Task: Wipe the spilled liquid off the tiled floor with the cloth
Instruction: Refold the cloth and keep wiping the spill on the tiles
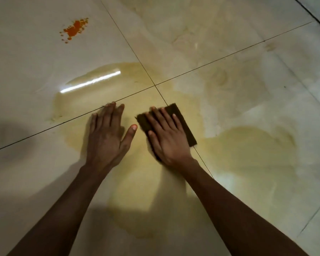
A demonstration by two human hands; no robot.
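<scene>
A folded dark brown cloth (186, 126) lies flat on the pale tiled floor (26, 71), just right of where four tiles meet. My right hand (166, 135) presses on it with straight, spread fingers and covers most of it. My left hand (107, 133) rests flat on the wet tile beside the cloth, fingers straight, thumb out toward the cloth. A thin yellowish liquid film (137, 182) spreads under and around both hands, with a glossy puddle (100, 78) beyond my left hand and another patch (251, 145) to the right.
An orange splatter (74, 29) sits on the far left tile, apart from the yellow liquid. Dark grout lines (211, 61) cross near the cloth. A darker floor edge (314, 13) runs across the top right corner.
</scene>
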